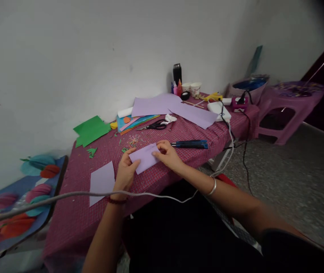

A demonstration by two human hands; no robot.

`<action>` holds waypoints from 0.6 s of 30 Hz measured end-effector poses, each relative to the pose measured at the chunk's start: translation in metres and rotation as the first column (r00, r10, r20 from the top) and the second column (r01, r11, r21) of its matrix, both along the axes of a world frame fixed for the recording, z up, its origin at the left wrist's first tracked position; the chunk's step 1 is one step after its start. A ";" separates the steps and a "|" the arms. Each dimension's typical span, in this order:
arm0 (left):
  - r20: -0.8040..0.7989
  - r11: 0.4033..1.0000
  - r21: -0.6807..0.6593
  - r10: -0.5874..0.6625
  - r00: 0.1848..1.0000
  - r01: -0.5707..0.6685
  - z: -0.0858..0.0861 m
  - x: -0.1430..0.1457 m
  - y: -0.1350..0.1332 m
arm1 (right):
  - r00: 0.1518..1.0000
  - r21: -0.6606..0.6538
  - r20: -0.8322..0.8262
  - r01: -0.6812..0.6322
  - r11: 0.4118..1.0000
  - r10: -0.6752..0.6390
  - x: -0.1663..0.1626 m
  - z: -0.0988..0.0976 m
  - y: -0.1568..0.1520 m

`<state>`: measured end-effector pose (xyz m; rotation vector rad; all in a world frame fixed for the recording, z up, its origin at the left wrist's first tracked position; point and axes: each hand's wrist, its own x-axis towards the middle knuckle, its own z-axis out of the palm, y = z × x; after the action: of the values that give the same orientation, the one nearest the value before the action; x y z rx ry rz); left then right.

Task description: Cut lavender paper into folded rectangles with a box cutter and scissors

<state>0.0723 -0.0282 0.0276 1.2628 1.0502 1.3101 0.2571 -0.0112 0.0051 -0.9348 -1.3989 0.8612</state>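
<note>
A small lilac paper piece [144, 157] lies on the red checked tablecloth [73, 216], and both my hands hold it. My left hand [126, 172] pinches its near left edge with thumb on top. My right hand [169, 153] presses and grips its right end, fingers curled over the paper. Another lilac piece [102, 182] lies flat to the left of my left hand. A blue utility knife [190, 144] rests just right of my right hand.
Black scissors [154, 125], green paper [90, 131], a stack of coloured sheets [135, 121] and large lilac sheets [176, 108] lie farther back. Bottles and cups [186, 87], a glue gun [213, 97] and a white device [218, 110] sit at the far end. A white cable [65, 196] crosses in front. A purple stool [289, 108] stands to the right.
</note>
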 end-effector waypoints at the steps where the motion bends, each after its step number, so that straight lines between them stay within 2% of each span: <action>1: 0.000 1.000 -0.004 -0.018 1.000 0.018 -0.003 -0.001 0.000 | 1.000 0.022 0.006 0.003 1.000 -0.003 0.001 0.001 0.001; 4: -0.019 0.999 -0.014 -0.044 0.999 0.044 -0.009 -0.002 0.001 | 0.989 -0.057 -0.101 -0.115 0.992 0.109 -0.003 0.001 0.004; 6: -0.046 0.999 0.008 -0.031 0.998 0.032 -0.010 -0.003 0.000 | 0.970 -0.147 -0.208 -0.159 0.976 0.127 -0.007 -0.002 0.006; 8: -0.084 0.998 0.066 0.008 0.996 -0.003 -0.010 -0.002 -0.002 | 0.961 -0.200 -0.267 -0.128 0.971 0.072 -0.011 -0.005 0.008; 13: -0.140 0.968 0.237 0.120 0.983 -0.085 -0.006 -0.003 -0.005 | 0.960 -0.207 -0.278 -0.046 0.977 -0.013 -0.014 -0.010 0.010; 18: -0.112 0.951 0.262 0.199 0.974 -0.164 -0.009 -0.009 -0.003 | 0.965 -0.193 -0.260 -0.006 0.981 -0.045 -0.014 -0.013 0.009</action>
<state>0.0635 -0.0315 0.0190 1.4911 1.1454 1.5530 0.2436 -0.0023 -0.0080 -0.9394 -1.0900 1.0784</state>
